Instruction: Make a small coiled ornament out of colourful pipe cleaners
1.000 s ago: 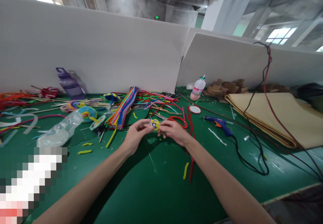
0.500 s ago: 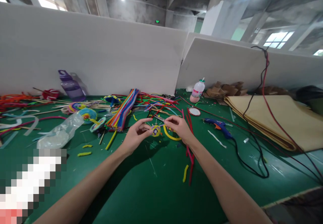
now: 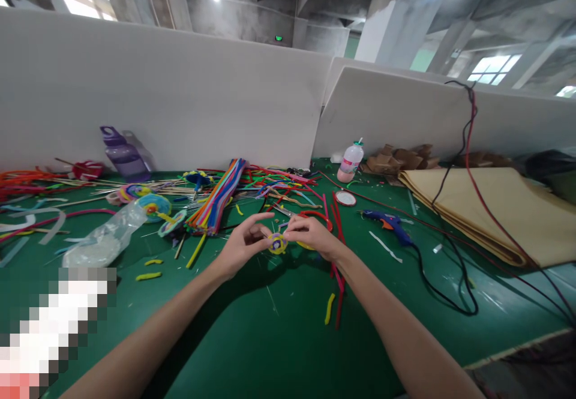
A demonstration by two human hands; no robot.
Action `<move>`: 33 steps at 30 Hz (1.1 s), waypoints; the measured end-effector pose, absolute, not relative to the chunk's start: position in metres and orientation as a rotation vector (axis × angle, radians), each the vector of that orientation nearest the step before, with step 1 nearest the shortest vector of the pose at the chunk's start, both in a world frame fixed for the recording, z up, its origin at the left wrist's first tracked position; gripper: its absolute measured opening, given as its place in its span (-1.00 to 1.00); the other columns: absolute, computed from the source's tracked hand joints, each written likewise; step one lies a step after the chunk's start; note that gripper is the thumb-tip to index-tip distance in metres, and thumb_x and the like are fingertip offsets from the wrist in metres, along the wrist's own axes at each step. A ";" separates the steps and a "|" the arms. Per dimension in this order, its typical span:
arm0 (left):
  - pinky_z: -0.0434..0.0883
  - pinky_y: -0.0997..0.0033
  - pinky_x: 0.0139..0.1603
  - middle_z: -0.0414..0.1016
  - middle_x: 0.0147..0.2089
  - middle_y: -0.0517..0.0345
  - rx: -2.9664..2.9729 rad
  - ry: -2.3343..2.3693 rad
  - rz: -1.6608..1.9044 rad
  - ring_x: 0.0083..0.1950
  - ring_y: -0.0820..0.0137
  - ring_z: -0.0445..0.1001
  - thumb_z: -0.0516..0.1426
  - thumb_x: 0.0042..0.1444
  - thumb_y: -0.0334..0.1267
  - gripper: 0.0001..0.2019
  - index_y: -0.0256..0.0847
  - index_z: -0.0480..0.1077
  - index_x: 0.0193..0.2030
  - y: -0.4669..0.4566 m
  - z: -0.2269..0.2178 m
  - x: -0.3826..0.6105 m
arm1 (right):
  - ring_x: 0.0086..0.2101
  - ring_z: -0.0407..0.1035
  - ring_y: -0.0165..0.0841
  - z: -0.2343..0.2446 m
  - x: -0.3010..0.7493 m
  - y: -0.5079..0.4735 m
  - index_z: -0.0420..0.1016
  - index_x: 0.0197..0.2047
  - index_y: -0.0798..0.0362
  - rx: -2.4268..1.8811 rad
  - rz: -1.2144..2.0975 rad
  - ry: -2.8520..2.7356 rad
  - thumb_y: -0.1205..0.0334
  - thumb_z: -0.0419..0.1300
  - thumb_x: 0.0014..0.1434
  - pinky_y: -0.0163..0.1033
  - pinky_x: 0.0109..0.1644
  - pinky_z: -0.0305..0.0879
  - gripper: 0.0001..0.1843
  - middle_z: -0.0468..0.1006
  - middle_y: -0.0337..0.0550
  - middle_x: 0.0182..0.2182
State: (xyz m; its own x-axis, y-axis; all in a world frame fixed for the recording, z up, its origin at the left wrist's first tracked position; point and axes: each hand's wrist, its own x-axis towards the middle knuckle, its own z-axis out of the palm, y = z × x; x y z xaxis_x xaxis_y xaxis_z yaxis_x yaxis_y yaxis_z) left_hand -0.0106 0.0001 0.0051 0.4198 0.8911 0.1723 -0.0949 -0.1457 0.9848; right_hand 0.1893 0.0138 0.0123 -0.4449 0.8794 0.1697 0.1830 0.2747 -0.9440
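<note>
A small round flower of coiled yellow and purple pipe cleaner [image 3: 278, 243] is held just above the green table. My left hand [image 3: 246, 240] pinches its left edge between thumb and fingers. On the other side, my right hand [image 3: 310, 234] is closed with its fingertips at the flower's upper right edge, where a short purple strand shows; the exact grip is too small to make out. Scissors [image 3: 324, 219] with orange-red handles lie just behind my right hand. A yellow pipe cleaner [image 3: 306, 245] is partly hidden beneath that hand.
A bundle of coloured pipe cleaners [image 3: 219, 198] lies behind my left hand, near a clear plastic bag [image 3: 105, 237]. To the right are a blue glue gun [image 3: 387, 222] with its cord, a round white disc [image 3: 345, 198], a pink bottle [image 3: 350, 162] and folded tan sheets [image 3: 477, 213].
My right hand has moved slightly left and down, bringing its fingertips against the flower. The scissors' orange-red handles now show behind it. My left hand stays nearly still.
</note>
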 end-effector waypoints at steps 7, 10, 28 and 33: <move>0.28 0.45 -0.29 0.41 -0.39 0.20 1.396 0.736 0.978 -0.36 0.45 0.35 0.21 -0.04 -0.31 -0.46 -0.16 0.20 0.11 -0.002 0.007 -0.010 | -0.41 0.18 -0.45 0.012 0.186 0.012 0.49 -0.49 0.12 -0.901 1.241 -1.880 0.28 0.20 0.00 -0.32 -0.31 0.08 -0.89 0.26 -0.28 -0.51; 0.27 0.46 -0.29 0.42 -0.39 0.19 1.372 0.740 0.954 -0.36 0.46 0.35 0.22 -0.06 -0.32 -0.44 -0.16 0.20 0.12 -0.002 0.008 -0.010 | -0.44 0.16 -0.48 0.009 0.184 0.011 0.46 -0.50 0.12 -0.909 1.216 -1.896 0.32 0.18 -0.02 -0.34 -0.34 0.06 -0.92 0.23 -0.30 -0.51; 0.28 0.44 -0.30 0.46 -0.38 0.16 1.305 0.741 0.872 -0.35 0.43 0.40 0.23 -0.09 -0.34 -0.40 -0.17 0.20 0.14 -0.003 0.008 -0.010 | -0.35 0.23 -0.40 0.012 0.190 0.011 0.49 -0.45 0.09 -0.912 1.278 -2.002 0.16 0.21 0.02 -0.27 -0.19 0.13 -0.84 0.36 -0.25 -0.48; 0.29 0.44 -0.30 0.46 -0.39 0.16 1.300 0.749 0.861 -0.36 0.44 0.40 0.23 -0.09 -0.35 -0.40 -0.17 0.20 0.14 -0.003 0.010 -0.010 | -0.36 0.23 -0.42 0.012 0.190 0.011 0.50 -0.45 0.09 -0.904 1.300 -1.984 0.18 0.21 0.01 -0.29 -0.22 0.13 -0.85 0.37 -0.25 -0.47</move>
